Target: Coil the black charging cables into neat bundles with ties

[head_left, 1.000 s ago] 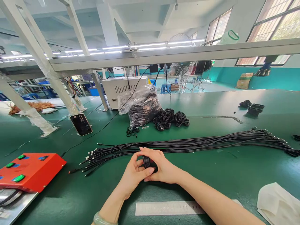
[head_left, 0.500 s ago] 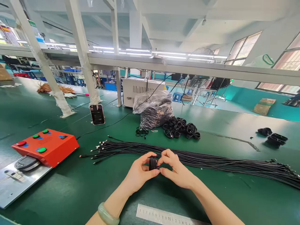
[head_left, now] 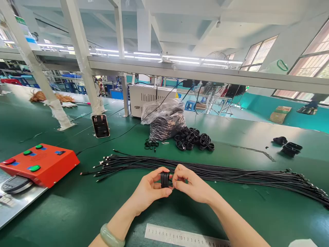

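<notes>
The left hand [head_left: 149,187] pinches a small black cable coil [head_left: 165,179] upright between thumb and fingers, seemingly to keep its turns bunched, above the green desk [head_left: 77,212]. The right hand [head_left: 191,185] curls half open beside it, fingertips at the coil; whether it grips, I cannot tell. Behind them, loose black cables [head_left: 226,173] lie side by side, apparently to avoid tangling; a steel ruler [head_left: 185,236] lies nearer.

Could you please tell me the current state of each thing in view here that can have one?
left hand, gripping the coiled black cable
coiled black cable, wound tightly, held up off the bench
right hand, curled beside the coil, contact unclear
loose black cables, laid out lengthwise on the bench
black cable coils, heaped in a pile
clear plastic bag, full of black coils
</notes>
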`<control>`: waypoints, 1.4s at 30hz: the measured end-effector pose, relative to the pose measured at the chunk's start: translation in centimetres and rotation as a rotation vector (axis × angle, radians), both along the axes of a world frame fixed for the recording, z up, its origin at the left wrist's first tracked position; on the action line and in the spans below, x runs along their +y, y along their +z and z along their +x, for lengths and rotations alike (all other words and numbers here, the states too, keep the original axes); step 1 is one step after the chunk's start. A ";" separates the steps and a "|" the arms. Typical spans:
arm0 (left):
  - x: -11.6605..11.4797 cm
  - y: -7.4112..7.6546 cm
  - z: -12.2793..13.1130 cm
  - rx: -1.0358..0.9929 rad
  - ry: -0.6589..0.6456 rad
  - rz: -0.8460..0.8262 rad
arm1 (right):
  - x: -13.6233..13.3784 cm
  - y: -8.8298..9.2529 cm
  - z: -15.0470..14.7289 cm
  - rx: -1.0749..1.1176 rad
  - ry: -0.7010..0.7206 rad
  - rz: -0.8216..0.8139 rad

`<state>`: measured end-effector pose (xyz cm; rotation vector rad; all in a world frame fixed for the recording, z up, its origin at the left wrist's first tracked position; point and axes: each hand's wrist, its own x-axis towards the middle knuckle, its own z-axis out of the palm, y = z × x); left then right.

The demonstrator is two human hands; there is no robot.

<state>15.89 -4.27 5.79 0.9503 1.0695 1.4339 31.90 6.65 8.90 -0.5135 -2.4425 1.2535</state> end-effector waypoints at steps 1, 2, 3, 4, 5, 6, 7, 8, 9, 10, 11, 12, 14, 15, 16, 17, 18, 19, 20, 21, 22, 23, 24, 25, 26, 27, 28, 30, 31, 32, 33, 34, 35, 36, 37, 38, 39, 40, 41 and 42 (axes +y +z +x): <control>-0.2 0.3 0.0 -0.031 -0.018 0.004 | 0.2 -0.1 0.0 0.004 0.000 -0.034; -0.4 0.5 0.0 -0.057 -0.035 0.007 | 0.3 -0.2 -0.1 0.009 -0.001 -0.069; -0.6 0.6 0.0 -0.075 -0.047 0.007 | 0.4 -0.3 -0.2 0.020 -0.008 -0.104; -0.7 0.7 -0.1 -0.082 -0.051 0.003 | 0.4 -0.4 -0.4 0.035 -0.019 -0.139; -0.7 0.6 -0.2 -0.082 -0.047 -0.002 | 0.4 -0.5 -0.5 0.056 -0.034 -0.177; -0.7 0.5 -0.2 -0.081 -0.037 -0.007 | 0.3 -0.5 -0.7 0.081 -0.047 -0.219; -0.7 0.4 -0.3 -0.078 -0.024 -0.012 | 0.3 -0.6 -0.8 0.103 -0.057 -0.266; -0.6 0.2 -0.4 -0.075 -0.010 -0.015 | 0.3 -0.7 -1.0 0.115 -0.063 -0.315; -0.6 0.0 -0.5 -0.071 0.001 -0.016 | 0.3 -0.8 -1.2 0.116 -0.069 -0.362; -0.5 -0.2 -0.6 -0.066 0.007 -0.016 | 0.4 -1.0 -1.3 0.111 -0.084 -0.413; -0.5 -0.3 -0.7 -0.063 0.009 -0.013 | 0.5 -1.2 -1.4 0.102 -0.110 -0.461; -0.5 -0.4 -0.8 -0.062 0.007 -0.007 | 0.7 -1.5 -1.6 0.095 -0.147 -0.503; -0.5 -0.4 -1.0 -0.059 0.003 0.007 | 1.1 -1.9 -1.7 0.102 -0.237 -0.559; -0.5 -0.4 -1.1 -0.053 0.005 0.012 | 1.3 -2.0 -1.7 0.114 -0.273 -0.571; -0.5 -0.4 -1.1 -0.043 0.011 0.015 | 1.4 -1.9 -1.7 0.127 -0.295 -0.572; -0.5 -0.5 -1.2 -0.028 0.024 0.013 | 1.5 -1.8 -1.6 0.139 -0.304 -0.568; -0.5 -0.5 -1.2 -0.009 0.040 0.009 | 1.4 -1.5 -1.5 0.153 -0.310 -0.566; -0.4 -0.6 -1.2 0.012 0.056 0.003 | 1.3 -1.1 -1.4 0.165 -0.307 -0.561; -0.4 -0.6 -1.1 0.031 0.071 -0.002 | 1.1 -0.7 -1.3 0.170 -0.290 -0.552; -0.3 -0.7 -1.1 0.048 0.085 -0.006 | 0.8 -0.3 -1.2 0.167 -0.260 -0.536; -0.2 -0.7 -1.1 0.064 0.097 -0.007 | 0.4 -0.1 -1.2 0.156 -0.220 -0.511; -0.2 -0.8 -1.0 0.077 0.108 -0.007 | 0.1 0.1 -1.3 0.143 -0.182 -0.469; -0.2 -0.7 -1.0 0.087 0.118 -0.006 | -0.2 0.1 -1.4 0.132 -0.155 -0.408; -0.1 -0.7 -1.0 0.093 0.126 -0.006 | -0.5 0.1 -1.5 0.128 -0.149 -0.329; -0.1 -0.7 -1.0 0.094 0.131 -0.006 | -0.7 -0.1 -1.7 0.133 -0.161 -0.239; -0.1 -0.6 -1.0 0.093 0.132 -0.007 | -0.8 -0.3 -1.8 0.142 -0.181 -0.141; -0.2 -0.5 -1.0 0.092 0.124 -0.010 | -0.9 -0.6 -2.0 0.149 -0.203 -0.040; -0.2 -0.5 -0.9 0.096 0.098 -0.019 | -0.9 -1.1 -2.2 0.141 -0.229 0.172; -0.2 -0.5 -0.9 0.100 0.085 -0.027 | -0.8 -1.3 -2.3 0.128 -0.231 0.279; -0.3 -0.6 -0.9 0.105 0.073 -0.037 | -0.8 -1.5 -2.3 0.117 -0.225 0.382; -0.3 -0.6 -0.8 0.108 0.063 -0.048 | -0.7 -1.8 -2.4 0.115 -0.211 0.473; -0.3 -0.7 -0.8 0.108 0.055 -0.059 | -0.7 -2.0 -2.4 0.122 -0.185 0.545; -0.3 -0.7 -0.8 0.107 0.045 -0.069 | -0.7 -2.3 -2.4 0.138 -0.154 0.596; -0.4 -0.7 -0.8 0.109 0.029 -0.078 | -0.7 -2.6 -2.5 0.158 -0.125 0.630; -0.4 -0.7 -0.8 0.113 0.012 -0.084 | -0.8 -2.9 -2.6 0.180 -0.105 0.651; -0.4 -0.6 -0.9 0.116 -0.006 -0.090 | -0.9 -3.1 -2.7 0.203 -0.101 0.660; -0.4 -0.6 -1.0 0.116 -0.025 -0.098 | -1.0 -3.2 -2.7 0.222 -0.111 0.651; -0.5 -0.5 -1.1 0.112 -0.047 -0.110 | -1.1 -3.3 -2.8 0.236 -0.125 0.615; -0.5 -0.4 -1.2 0.101 -0.076 -0.125 | -1.1 -3.2 -2.8 0.242 -0.132 0.544; -0.5 -0.4 -1.4 0.080 -0.108 -0.143 | -1.0 -3.0 -2.8 0.241 -0.126 0.431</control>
